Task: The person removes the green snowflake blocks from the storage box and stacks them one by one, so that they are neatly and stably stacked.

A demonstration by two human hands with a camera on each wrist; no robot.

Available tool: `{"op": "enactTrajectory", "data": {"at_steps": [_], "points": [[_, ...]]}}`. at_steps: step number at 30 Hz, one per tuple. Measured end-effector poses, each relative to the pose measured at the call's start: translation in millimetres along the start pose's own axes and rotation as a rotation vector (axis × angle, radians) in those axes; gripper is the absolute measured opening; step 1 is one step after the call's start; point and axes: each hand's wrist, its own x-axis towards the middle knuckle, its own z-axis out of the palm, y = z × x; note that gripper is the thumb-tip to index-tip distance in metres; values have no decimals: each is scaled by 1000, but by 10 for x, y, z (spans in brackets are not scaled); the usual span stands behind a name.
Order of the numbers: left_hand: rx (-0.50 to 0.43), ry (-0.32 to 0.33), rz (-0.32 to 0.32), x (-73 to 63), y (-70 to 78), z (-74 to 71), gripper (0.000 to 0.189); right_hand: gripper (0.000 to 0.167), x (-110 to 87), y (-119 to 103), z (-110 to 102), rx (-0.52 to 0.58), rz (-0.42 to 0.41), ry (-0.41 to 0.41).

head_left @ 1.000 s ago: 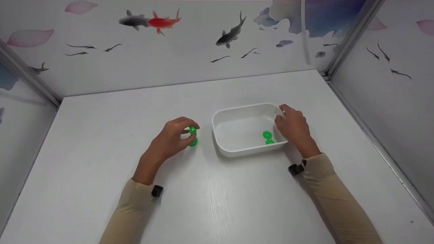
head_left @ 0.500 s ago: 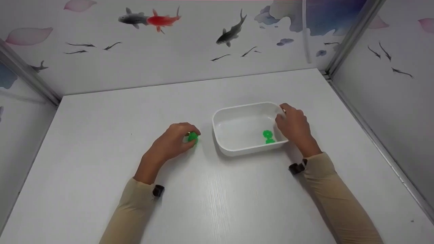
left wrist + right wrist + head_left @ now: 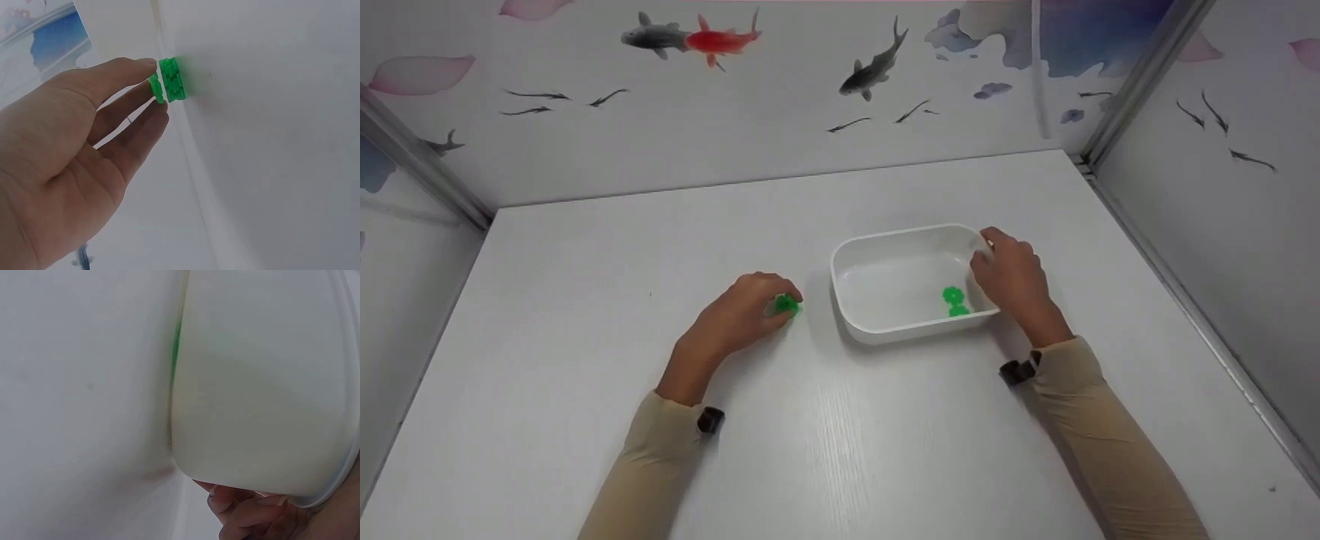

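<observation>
My left hand (image 3: 742, 311) pinches a thin green flower-shaped plastic disc (image 3: 157, 90) between thumb and fingertips. Just beyond it in the left wrist view, a small stack of matching green discs (image 3: 172, 80) stands on the table, with a narrow gap between the two. From the head, the held disc overlaps the stack. At the right, my right hand (image 3: 1014, 279) grips the right end of a white rectangular tub (image 3: 911, 330). Its fingers (image 3: 253, 514) curl under the rim in the right wrist view. Two green discs (image 3: 952, 295) lie inside the tub near its front right corner.
The white table (image 3: 840, 435) is bounded by a back panel (image 3: 780, 120) painted with fish and by a side panel (image 3: 1245, 247) at the right. Metal posts stand at both back corners. The tub's left wall is a short way right of my left hand.
My left hand has lowered the green disc over the stack and turned it from upright to flatter. The right hand keeps its hold on the tub, which stays in place.
</observation>
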Motion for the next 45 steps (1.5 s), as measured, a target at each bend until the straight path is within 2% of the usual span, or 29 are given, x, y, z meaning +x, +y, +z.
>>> {"op": "enactTrajectory", "data": {"at_steps": [7,16,24,29,35,38,45], "points": [[7,-12,31,0,-18,5,23,49,-8,-9,8,-2,-11,11],[6,-17,4,2,-13,3,23,49,-8,-7,5,1,-9,6],[19,45,5,-5,24,-1,30,50,-12,-19,-3,15,1,-6],[56,125,46,-5,80,-20,30,50,-5,-20,2,16,1,-9],[96,237,147,19,193,-65,26,50,-3,-29,-3,27,5,-7],[98,254,186,64,269,-63,26,50,-6,-19,-7,26,-2,-1],[74,260,232,203,482,17,25,51,-9,-33,-4,20,20,-19]]}}
